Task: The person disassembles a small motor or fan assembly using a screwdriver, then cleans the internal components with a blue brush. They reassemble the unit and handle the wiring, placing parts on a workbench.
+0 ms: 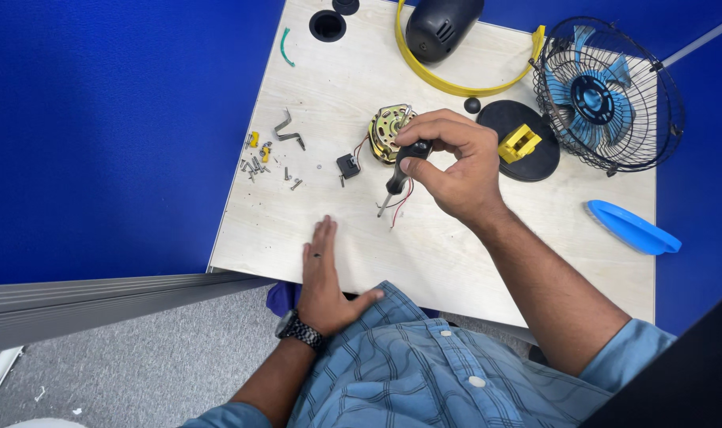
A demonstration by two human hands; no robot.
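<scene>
Two hands are in view, and only one is working. The right hand (456, 162) is curled shut around a black-handled screwdriver (399, 176), thumb and fingers pinching the handle, with the metal tip pointing down toward the table (487, 261) just below the motor (388, 131). The left hand (323, 277) lies flat and open at the table's near edge, holding nothing.

Judging by how things lie, the fan is already well apart. The motor sits bare on the table, brass-coloured with its windings exposed, thin red and black wires (400, 202) trailing from it toward the screwdriver tip and to a small black switch block (347, 166) just beside it. The caged blue blade (602, 95) rests at the far right corner, separate from the motor. The dark motor housing (440, 28) lies at the far edge inside a yellow band (456, 85), and a black round base (527, 150) carrying a yellow bracket (519, 143) is near the right hand. A blue plastic piece (632, 228) lies alone to the right.

Left of the motor, a scatter of loose screws (258, 166), small yellow bits (258, 147) and a bent metal clip (288, 133) suggests most fasteners are out. What seems left is the motor itself; whether any screw remains in it cannot be told from here.
</scene>
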